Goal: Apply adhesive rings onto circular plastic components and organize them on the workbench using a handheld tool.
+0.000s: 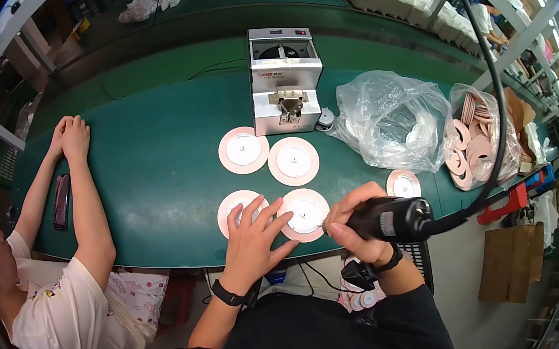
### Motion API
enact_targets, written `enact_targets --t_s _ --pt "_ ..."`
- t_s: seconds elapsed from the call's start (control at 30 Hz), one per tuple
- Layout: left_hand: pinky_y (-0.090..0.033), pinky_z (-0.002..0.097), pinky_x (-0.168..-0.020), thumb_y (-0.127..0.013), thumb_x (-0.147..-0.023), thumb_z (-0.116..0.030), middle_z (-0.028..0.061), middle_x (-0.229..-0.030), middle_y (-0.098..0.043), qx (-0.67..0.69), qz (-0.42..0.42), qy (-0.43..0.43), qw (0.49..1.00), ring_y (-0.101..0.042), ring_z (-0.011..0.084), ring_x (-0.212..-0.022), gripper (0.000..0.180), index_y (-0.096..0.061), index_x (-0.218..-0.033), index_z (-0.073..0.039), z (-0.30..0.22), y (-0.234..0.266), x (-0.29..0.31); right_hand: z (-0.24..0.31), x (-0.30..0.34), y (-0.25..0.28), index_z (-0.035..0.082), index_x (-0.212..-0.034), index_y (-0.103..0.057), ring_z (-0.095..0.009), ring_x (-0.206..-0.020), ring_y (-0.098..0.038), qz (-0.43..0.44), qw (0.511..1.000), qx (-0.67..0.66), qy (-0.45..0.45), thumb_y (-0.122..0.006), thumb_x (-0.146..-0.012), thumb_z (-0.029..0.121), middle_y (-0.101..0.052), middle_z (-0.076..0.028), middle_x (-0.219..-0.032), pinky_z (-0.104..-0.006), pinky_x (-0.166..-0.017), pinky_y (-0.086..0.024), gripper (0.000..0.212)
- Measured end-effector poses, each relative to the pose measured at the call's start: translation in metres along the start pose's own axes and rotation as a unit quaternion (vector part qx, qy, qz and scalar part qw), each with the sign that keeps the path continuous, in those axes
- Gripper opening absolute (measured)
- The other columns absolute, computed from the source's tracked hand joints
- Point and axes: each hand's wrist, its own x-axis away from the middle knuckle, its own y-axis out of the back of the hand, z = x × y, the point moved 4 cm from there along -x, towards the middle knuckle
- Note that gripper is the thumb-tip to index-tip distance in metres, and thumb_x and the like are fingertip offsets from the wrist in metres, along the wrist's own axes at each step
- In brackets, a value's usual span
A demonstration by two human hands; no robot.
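My right hand (351, 226) is wrapped round a black electric screwdriver (386, 219), held nearly flat, with a thick cable running up from its back end. Its tip reaches the right rim of a pink disc with a white round centre (308, 209). Fingers spread, my left hand (252, 235) rests over that disc and a similar pink disc (226, 211) to its left. Two more such discs, the left one (241, 168) and the right one (292, 179), lie farther back. A smaller pink-rimmed disc (405, 183) lies to the right.
A silver screw feeder (280, 115) stands behind the discs on the green table (153, 180). Right of it are a clear plastic bag (384, 117) and a bag of pink rings (482, 140). At the left, a person's hands (72, 139) rest near a phone (63, 200).
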Motion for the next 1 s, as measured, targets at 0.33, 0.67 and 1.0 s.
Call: enact_targets --t_s 0.33,0.67,1.0 --pt "-0.031 0.0607 -0.116 -0.087 -0.081 -0.038 0.0045 -0.147 -0.062 0.000 0.002 0.000 1.000 -0.050 0.0351 -0.141 0.054 -0.073 -0.129 -0.018 0.002 0.001 -0.001 0.002 -0.009 -0.012 0.002 -0.098 -0.053 -0.020 -0.064 -0.063 0.083 0.993 0.079 0.022 -0.073 -0.084 -0.010 -0.061 -0.010 -0.071 -0.0344 -0.064 -0.053 0.027" --pt "-0.030 0.0609 -0.117 -0.086 -0.081 -0.037 0.0049 -0.147 -0.063 0.002 -0.010 -0.009 1.000 -0.050 0.0345 -0.141 0.052 -0.074 -0.128 -0.017 0.000 -0.002 0.002 -0.006 0.000 -0.006 0.004 -0.102 -0.051 -0.019 -0.060 -0.061 -0.038 0.999 0.010 -0.013 -0.074 -0.085 -0.008 -0.062 -0.009 -0.075 -0.0333 -0.065 -0.054 0.032" --pt "-0.024 0.0632 -0.121 -0.083 -0.084 -0.040 0.0073 -0.150 -0.060 -0.012 0.020 -0.003 1.000 -0.047 0.0322 -0.146 0.056 -0.070 -0.133 -0.015 -0.020 -0.016 0.005 0.107 0.043 0.023 0.005 -0.100 -0.046 -0.015 -0.041 -0.053 -0.044 0.955 -0.163 0.242 -0.069 -0.087 -0.003 -0.057 -0.003 -0.058 -0.0316 -0.044 -0.052 0.027"
